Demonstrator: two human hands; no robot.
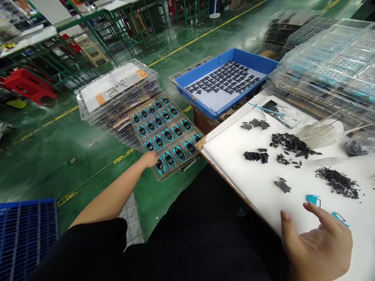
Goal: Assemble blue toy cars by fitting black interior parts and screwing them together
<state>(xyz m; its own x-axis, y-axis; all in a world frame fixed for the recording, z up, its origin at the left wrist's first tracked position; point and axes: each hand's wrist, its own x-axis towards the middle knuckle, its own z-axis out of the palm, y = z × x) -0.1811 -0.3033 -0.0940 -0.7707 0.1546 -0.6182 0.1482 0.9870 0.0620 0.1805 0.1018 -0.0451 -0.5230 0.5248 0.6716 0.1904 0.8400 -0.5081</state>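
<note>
At seven o'clock on the compartment tray (164, 176), blue-rimmed black casing (160, 166), likely slotted for separation, is met by left hand (150, 159), pinch can't be told; right hand (319, 242), four o'clock, held spread near blue piece (312, 199).

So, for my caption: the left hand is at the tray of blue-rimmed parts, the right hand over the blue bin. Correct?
No: the head view shows the right hand over the white tabletop, not the blue bin. The left hand is at that tray.
</note>
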